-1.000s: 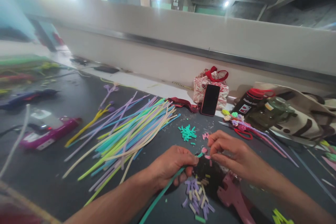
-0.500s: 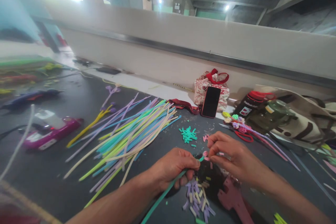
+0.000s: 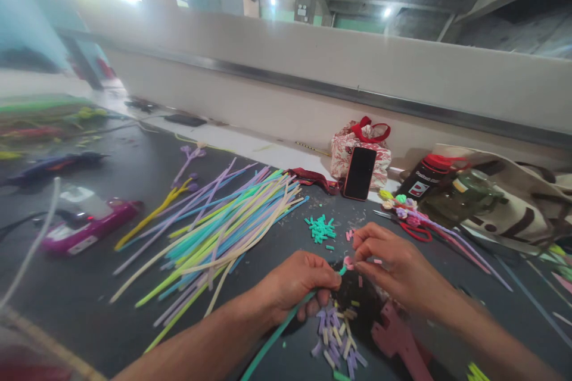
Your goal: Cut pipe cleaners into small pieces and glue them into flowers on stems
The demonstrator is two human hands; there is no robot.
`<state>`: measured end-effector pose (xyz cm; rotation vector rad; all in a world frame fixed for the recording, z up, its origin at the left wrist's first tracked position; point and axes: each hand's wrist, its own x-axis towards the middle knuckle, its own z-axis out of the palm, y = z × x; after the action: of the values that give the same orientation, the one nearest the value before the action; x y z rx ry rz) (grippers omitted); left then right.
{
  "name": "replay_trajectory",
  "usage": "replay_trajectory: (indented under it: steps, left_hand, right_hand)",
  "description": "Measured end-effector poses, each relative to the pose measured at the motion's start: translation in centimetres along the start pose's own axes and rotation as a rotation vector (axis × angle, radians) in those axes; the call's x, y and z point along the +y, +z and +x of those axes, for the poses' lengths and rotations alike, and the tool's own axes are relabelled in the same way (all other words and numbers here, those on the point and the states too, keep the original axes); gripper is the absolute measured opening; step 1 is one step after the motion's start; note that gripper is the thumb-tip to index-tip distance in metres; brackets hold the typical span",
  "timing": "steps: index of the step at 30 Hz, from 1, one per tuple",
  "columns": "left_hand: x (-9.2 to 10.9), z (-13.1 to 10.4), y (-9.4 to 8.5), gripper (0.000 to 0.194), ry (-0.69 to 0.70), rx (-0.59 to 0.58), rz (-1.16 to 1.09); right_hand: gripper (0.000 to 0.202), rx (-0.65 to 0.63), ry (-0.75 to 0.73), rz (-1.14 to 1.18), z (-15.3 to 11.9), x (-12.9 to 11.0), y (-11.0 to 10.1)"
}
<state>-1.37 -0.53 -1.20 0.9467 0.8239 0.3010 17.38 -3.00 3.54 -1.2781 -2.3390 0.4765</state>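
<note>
My left hand (image 3: 304,283) is closed round a teal pipe cleaner (image 3: 279,330), whose tip sticks out past the thumb. At that tip sits a small pink piece (image 3: 348,262), curled like a petal. The thumb and fingers of my right hand (image 3: 384,256) pinch at this pink piece from the right. Just beyond my hands lie a pile of short teal cut pieces (image 3: 320,228) and a few pink cut pieces (image 3: 349,235). Nearer to me, a pile of purple and cream cut pieces (image 3: 334,333) lies below my left hand. A dark round patch beneath my fingers is partly hidden.
Long multicoloured pipe cleaners (image 3: 223,226) spread across the left. Beyond them lies a magenta device (image 3: 92,229) with a cord. A phone (image 3: 360,172) leans on a patterned bag (image 3: 342,146). Scissors (image 3: 415,232), finished flowers (image 3: 406,208), a black bottle (image 3: 422,178) and a pink tool (image 3: 397,339) are right.
The pink piece at the teal tip has shifted slightly left and turned a little. Both hands keep nearly the same place and grip.
</note>
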Motion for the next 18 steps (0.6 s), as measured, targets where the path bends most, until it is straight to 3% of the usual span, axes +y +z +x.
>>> replay_trajectory:
  steps: [18]
  left_hand:
    - [-0.09,0.02,-0.01,0.016,0.0,-0.002,-0.009]
  right_hand:
    - [0.011,0.066,-0.04,-0.008,-0.11,0.38,0.94]
